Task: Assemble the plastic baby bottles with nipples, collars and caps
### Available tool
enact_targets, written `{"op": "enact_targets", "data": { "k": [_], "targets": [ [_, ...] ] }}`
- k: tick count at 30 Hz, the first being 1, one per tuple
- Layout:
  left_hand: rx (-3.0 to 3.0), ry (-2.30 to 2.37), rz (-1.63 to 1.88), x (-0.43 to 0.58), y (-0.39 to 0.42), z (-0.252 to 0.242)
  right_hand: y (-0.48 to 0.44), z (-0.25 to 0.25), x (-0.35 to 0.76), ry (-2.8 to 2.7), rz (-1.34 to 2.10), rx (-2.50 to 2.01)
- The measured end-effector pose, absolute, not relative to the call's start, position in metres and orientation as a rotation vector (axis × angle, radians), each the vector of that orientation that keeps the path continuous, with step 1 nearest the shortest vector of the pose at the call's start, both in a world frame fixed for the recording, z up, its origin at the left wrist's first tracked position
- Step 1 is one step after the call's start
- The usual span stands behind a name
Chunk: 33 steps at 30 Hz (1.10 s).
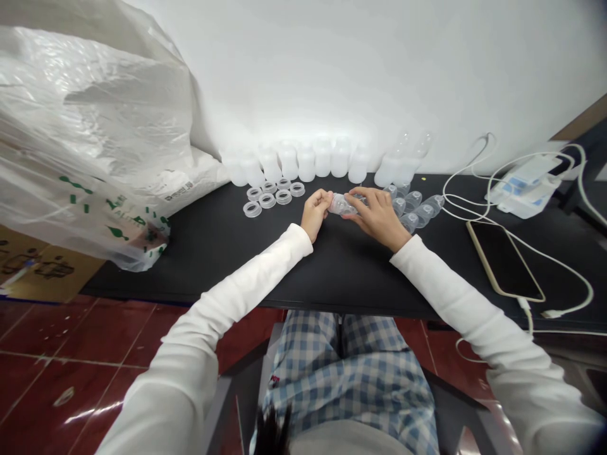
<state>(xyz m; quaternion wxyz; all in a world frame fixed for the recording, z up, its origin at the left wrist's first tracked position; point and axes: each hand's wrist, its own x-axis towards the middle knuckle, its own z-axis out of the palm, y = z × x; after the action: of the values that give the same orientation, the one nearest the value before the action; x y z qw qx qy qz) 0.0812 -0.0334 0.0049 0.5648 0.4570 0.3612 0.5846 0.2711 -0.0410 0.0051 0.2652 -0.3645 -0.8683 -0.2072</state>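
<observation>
Clear plastic is catching the light between two bare hands, where a small clear piece is lying sideways above the black table. The left hand is curling its fingers closed around one end, probably to be steadying it, while the right hand is pinching the other end from above, thumb below and fingers only partly bent, a grip that seems to be leaving room for fine handling.

Behind, white bottles are standing upright along the wall, presumably so that they are leaving the front free for the forearms. Two capped bottles are standing at the right of that row, wearing tall clear tops. Clear rings are lying flat in short rows beyond the left hand, and domed clear parts are sitting in a cluster by the right; each kind is apparently being grouped on its own side for an easy reach.

Farther right, a phone is lying near the table's edge, where its charging cable is reaching it, and a big plastic bag is filling the far left, out of the hands' way
</observation>
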Motion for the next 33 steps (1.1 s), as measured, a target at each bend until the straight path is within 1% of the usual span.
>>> {"op": "enact_targets", "data": {
  "k": [6,8,18,21,25,33],
  "targets": [
    [0.996,0.859,1.349,0.084,-0.039,0.008,-0.038,0.004,0.277,-2.339,-0.753,-0.731],
    [0.951,0.879,1.330,0.084,-0.038,0.007,-0.038,0.003,0.277,-2.351,-0.765,-0.674],
    [0.865,0.880,1.295,0.084,-0.036,0.005,-0.036,0.001,0.274,-2.391,-0.388,-0.737],
    [0.848,0.867,1.304,0.084,-0.035,0.004,-0.039,0.003,0.273,-2.400,-0.285,-0.681],
    [0.775,0.864,1.317,0.084,-0.035,0.006,-0.042,0.005,0.270,-2.401,-0.214,-0.590],
    [0.625,0.897,1.357,0.083,-0.034,0.010,-0.038,0.005,0.270,-2.333,-0.196,-0.699]
  ]
}}
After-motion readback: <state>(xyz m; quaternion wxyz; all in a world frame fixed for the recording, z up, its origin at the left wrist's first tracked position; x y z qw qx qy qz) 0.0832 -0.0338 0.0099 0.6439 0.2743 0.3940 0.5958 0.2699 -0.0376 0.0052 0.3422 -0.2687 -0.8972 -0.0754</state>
